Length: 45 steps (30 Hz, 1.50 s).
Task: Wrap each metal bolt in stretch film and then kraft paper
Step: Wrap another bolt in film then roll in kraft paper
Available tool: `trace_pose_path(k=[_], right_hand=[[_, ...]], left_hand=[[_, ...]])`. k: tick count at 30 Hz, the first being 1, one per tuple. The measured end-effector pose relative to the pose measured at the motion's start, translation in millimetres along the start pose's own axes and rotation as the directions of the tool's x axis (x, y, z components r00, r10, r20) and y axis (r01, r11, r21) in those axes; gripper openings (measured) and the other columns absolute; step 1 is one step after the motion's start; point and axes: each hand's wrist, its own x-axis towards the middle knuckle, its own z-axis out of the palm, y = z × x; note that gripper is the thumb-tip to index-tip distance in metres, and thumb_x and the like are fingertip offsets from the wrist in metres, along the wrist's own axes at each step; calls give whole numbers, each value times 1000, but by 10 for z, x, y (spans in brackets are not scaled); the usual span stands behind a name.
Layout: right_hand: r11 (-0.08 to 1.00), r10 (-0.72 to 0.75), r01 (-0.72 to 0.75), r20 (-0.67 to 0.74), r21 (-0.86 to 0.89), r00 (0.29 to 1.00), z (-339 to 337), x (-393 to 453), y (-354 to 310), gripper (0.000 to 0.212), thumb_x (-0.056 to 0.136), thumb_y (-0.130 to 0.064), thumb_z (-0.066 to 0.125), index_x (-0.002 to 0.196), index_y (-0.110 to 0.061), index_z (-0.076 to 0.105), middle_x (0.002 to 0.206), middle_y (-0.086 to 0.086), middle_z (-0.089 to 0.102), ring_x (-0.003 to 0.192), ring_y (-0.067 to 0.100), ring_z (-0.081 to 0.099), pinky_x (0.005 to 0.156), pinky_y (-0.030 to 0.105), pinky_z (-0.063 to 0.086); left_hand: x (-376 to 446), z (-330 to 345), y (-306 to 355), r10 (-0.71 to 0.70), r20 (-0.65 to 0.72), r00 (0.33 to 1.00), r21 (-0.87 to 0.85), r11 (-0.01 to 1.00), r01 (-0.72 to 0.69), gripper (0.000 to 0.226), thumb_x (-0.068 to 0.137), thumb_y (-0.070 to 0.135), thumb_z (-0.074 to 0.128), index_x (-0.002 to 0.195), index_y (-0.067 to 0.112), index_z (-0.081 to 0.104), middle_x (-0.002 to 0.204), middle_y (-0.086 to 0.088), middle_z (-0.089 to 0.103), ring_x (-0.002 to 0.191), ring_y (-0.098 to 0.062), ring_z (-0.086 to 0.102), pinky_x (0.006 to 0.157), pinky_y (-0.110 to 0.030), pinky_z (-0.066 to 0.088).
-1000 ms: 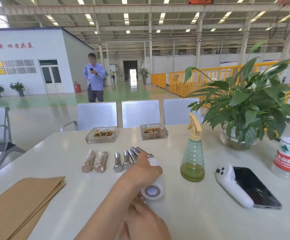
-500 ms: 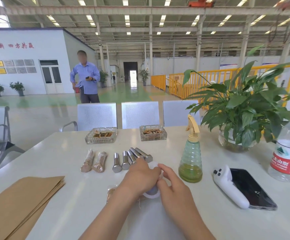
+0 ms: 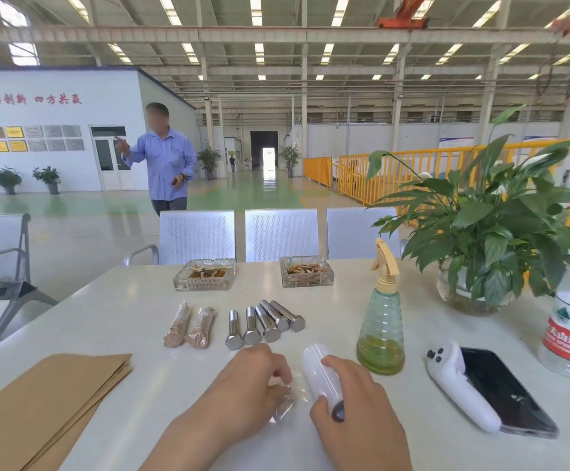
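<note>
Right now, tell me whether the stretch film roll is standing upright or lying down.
Lying down. The stretch film roll rests on its side on the table, its core end facing the camera, with the right hand gripping it.

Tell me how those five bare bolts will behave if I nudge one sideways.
The bare bolts look like solid polished steel, so probably heavy and slippery. Their round shanks lie flat, so one would likely roll, curving around its wider head. They lie close together, so a push may knock the neighbours.

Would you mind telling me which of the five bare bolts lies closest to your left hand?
The leftmost bare bolt, next to the paper-wrapped ones; its head nearly meets the left hand.
</note>
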Motion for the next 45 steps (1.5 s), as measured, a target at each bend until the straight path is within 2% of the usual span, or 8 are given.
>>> trace_pose_path(k=[9,14,21,28,32,37,41,45], right_hand=[[986,-60,47,-76,-159,995,120,-14,100,58,90,-63,41,144,-62,20,155,-28,20,119,4,46,92,18,44],[975,-88,73,-68,-208,994,156,-49,49,63,80,-60,63,140,-60,43,157,-17,36,112,15,57,79,25,51],[993,-98,102,67,-60,993,140,-36,163,83,75,-64,59,120,-76,-10,157,-29,-5,118,-1,50,85,10,42],[978,-161,151,61,143,985,60,31,121,78,60,-51,64,127,-59,24,143,-46,12,111,-18,45,82,-3,32],[912,-97,43,112,409,989,-62,100,125,70,50,-52,66,118,-57,50,109,-38,65,91,-15,61,81,1,41],[541,65,-247,253,804,965,-50,242,89,46,62,-46,68,104,-31,73,77,5,69,61,22,58,55,29,42],[17,3,-441,441,897,898,66,267,-61,47,83,-43,59,107,-5,72,88,15,77,73,27,76,65,37,52],[-169,-4,-522,529,836,848,118,375,-231,60,81,-56,63,108,-5,80,122,25,71,107,40,72,85,49,60]], left_hand=[[-166,-127,-413,72,102,992,15,997,-74,31,89,38,66,119,38,67,109,17,56,96,4,55,91,-23,48],[-170,17,-494,108,158,982,73,990,-121,36,95,33,56,131,37,57,116,14,48,112,-6,47,100,-28,43],[-190,58,-419,218,168,961,288,922,-260,23,100,24,44,122,22,47,119,3,47,112,-18,44,93,-31,40],[-333,-249,-503,222,146,964,-148,968,-201,2,98,35,49,98,33,49,83,22,49,77,0,45,73,-19,40],[-406,-315,-415,207,148,967,-412,902,-130,22,97,45,56,94,24,52,75,17,45,70,0,41,65,-14,34],[-362,-431,-246,146,156,977,-813,580,44,19,94,36,62,101,20,70,81,6,65,75,-10,59,70,-19,42],[-246,-403,-201,-17,171,985,-938,303,168,36,91,26,71,107,-6,63,84,-25,63,70,-29,57,63,-31,48],[-128,-331,-243,-133,165,977,-969,163,186,30,98,19,60,112,-8,65,85,-26,62,65,-27,54,55,-31,48]])
